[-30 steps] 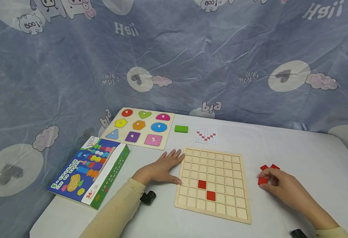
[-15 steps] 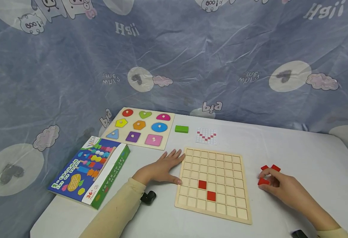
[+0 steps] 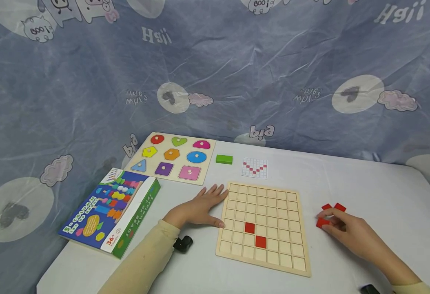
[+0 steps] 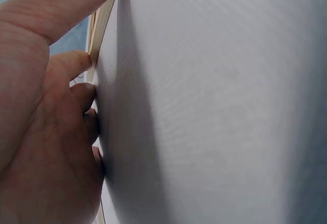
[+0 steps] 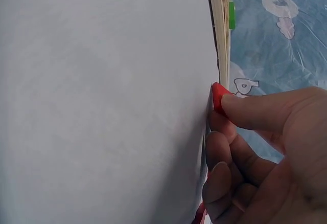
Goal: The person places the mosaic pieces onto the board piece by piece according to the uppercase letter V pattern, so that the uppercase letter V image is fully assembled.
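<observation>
A pale wooden grid board (image 3: 279, 214) lies on the white table, with one red square tile (image 3: 249, 228) and a second red tile (image 3: 260, 242) set diagonally in its cells. My left hand (image 3: 200, 208) lies flat with spread fingers, its thumb and index fingertip touching the board's left edge. To the right of the board, my right hand (image 3: 356, 234) pinches a red tile (image 3: 322, 223) between thumb and index finger; the right wrist view shows this tile (image 5: 218, 96) tilted, close to the tabletop. Loose red tiles (image 3: 340, 207) lie just behind that hand, partly hidden.
A small card (image 3: 255, 168) printed with a red V pattern lies behind the board. Beside it is a green block (image 3: 224, 159). A shape puzzle board (image 3: 169, 179) and a blue toy box (image 3: 101, 208) stand at the left. A patterned cloth (image 3: 215, 73) hangs behind the table.
The pinched red tile has tilted up and shifted slightly left in my right hand's fingers. My left hand and the board have stayed put.
</observation>
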Demonstrator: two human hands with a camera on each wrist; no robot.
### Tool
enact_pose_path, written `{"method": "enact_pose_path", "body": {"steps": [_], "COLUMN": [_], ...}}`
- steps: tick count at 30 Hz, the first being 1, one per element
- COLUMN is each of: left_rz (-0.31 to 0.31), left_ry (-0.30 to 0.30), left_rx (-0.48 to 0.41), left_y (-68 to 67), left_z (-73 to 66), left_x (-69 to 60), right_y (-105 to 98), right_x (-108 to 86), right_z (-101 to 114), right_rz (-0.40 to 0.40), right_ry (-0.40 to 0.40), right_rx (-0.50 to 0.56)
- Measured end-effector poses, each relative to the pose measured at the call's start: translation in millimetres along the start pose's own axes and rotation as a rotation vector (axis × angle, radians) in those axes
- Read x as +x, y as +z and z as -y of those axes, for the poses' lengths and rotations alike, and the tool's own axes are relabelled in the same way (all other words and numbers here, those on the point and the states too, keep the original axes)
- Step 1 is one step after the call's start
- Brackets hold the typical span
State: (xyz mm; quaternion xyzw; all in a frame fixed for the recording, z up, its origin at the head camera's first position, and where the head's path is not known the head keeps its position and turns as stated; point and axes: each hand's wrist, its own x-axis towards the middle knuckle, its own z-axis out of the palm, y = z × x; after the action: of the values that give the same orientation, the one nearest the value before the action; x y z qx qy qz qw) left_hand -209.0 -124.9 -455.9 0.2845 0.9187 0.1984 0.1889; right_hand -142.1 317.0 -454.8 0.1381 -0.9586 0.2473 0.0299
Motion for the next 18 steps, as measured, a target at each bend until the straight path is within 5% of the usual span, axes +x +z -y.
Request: {"method": "enact_pose_path", "body": {"steps": [18], "left_rz": [0.002], "left_ry": [0.006], "left_rx": [-0.008], "left_y": [-0.7], "left_z": [-0.7], "left_x": [-0.6], "right_y": [3.3], "right_x": [6.8], "right_z": [16.5], "right_rz": [-0.091], "right_ry": [-0.032], "right_rx": [0.065]}}
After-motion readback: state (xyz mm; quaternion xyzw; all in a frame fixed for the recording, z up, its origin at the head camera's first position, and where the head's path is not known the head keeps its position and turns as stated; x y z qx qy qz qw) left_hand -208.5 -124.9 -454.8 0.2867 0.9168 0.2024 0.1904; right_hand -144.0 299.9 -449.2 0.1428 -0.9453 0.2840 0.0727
